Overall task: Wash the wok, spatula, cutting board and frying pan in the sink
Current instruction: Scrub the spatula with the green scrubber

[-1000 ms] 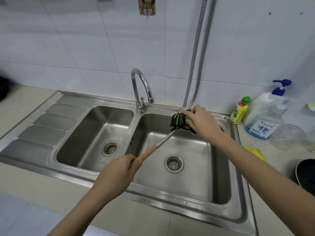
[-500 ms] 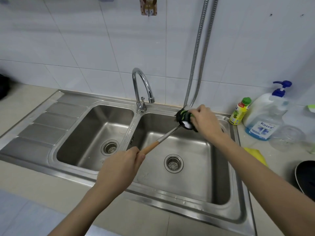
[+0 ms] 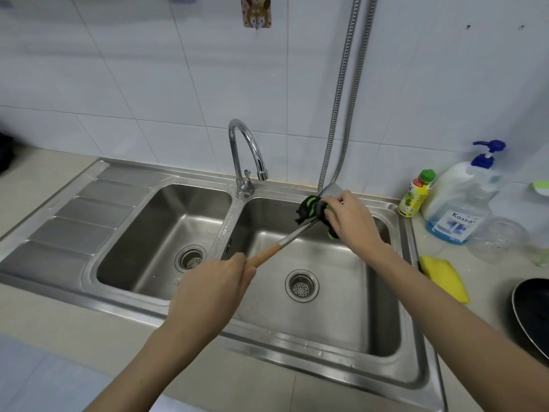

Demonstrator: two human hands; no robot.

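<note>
Left hand [image 3: 212, 288] is closed around the wooden end of the spatula [image 3: 274, 251], whose metal shaft is angled up and away over the right basin [image 3: 332, 316] of the double sink, so that the blade is presented to the other hand at a workable height. The right hand [image 3: 349, 220] is clenched on a black-and-green scrubbing cloth [image 3: 310, 208] that is wrapped over the blade end, near the far rim of the basin; the blade itself is mostly hidden by the cloth, and a grey corner can be made out just behind the fingers. The step in hand is judged to be the scrubbing of the spatula, held over the basin so that drips are caught. No water is seen running from the faucet [image 3: 246, 156], whose spout ends over the divider side of the right basin. Both basins are clear of other items, so room for rinsing is left below. On the counter to the right, a yellow sponge [image 3: 445, 278] lies just beside the sink rim, with a black frying pan [image 3: 531, 313] at the frame edge, a soap pump bottle [image 3: 463, 200] and a small green-capped bottle [image 3: 416, 194] behind. Neither wok nor cutting board is in view.
</note>
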